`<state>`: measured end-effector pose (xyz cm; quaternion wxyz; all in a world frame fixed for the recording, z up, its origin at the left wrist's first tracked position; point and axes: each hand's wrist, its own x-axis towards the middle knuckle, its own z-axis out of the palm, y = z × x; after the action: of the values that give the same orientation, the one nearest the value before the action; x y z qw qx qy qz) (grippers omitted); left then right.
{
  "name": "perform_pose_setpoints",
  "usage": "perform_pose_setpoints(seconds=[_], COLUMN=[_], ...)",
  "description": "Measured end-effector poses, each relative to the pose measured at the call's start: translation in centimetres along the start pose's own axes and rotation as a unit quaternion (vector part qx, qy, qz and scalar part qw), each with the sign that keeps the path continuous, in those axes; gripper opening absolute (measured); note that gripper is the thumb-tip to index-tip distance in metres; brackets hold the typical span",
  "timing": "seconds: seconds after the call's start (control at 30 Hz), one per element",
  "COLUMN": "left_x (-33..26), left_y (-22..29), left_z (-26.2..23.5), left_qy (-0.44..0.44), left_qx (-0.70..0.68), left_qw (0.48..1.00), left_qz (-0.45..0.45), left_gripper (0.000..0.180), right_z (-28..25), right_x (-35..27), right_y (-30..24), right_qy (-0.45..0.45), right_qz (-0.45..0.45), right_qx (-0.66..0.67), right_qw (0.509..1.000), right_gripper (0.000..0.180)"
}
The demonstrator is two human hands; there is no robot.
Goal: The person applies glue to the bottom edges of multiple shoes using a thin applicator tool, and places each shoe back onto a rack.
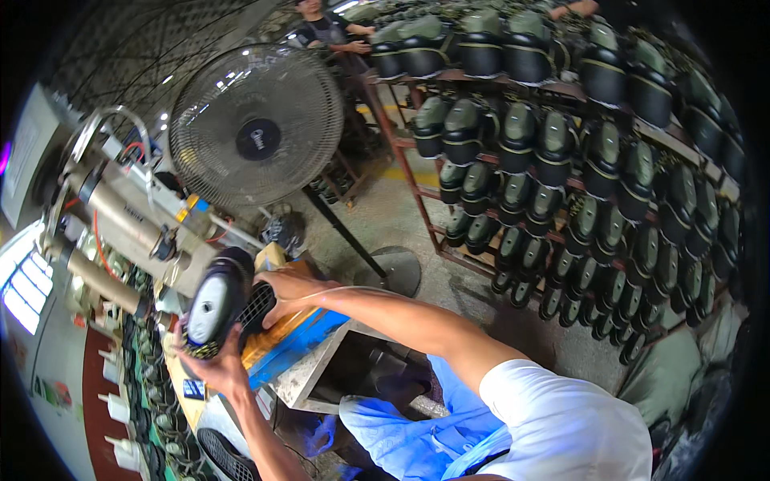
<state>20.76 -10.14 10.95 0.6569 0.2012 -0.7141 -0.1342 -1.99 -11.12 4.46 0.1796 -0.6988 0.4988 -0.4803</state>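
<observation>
My left hand (220,367) is closed around the lower end of a black shoe upper (228,268), which still has a pale grey-green last (210,309) in it. The shoe is raised above the bench, its last's flat top with a small dark hole facing me. In my right hand (285,292) is a black shoe sole (257,309) with a grid-like pattern, gripped at its side right beside the shoe. Whether sole and shoe touch, I cannot tell. Below both hands stands a workbench with a blue edge (293,345) and an orange-brown surface.
A large pedestal fan (257,136) stands ahead. Red racks (421,200) on the right carry rows of black shoes on lasts. Pressing machinery (120,208) with beige cylinders is at left. Another black sole (226,455) lies at lower left. A co-worker (329,32) stands at the back.
</observation>
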Motion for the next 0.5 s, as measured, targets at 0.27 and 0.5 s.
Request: perform_pose_setpoints(seconds=[0.27,0.5], left_x=[0.7,-9.0], left_y=[14.3,16.2], left_z=[4.7,17.1], left_qy=[-0.217,-0.368], left_qx=[0.277,0.083], left_qw=[0.875,0.832], left_qz=[0.333,0.408], left_gripper=[0.065,0.06], right_z=[-11.6,-11.9], right_x=[-20.7,-44.4], right_y=[-10.8,-7.2], right_qy=[0.275,0.328], right_qz=[-0.185,0.256], right_qx=[-0.259,-0.163], right_qw=[0.907,0.895], right_gripper=[0.111,0.082])
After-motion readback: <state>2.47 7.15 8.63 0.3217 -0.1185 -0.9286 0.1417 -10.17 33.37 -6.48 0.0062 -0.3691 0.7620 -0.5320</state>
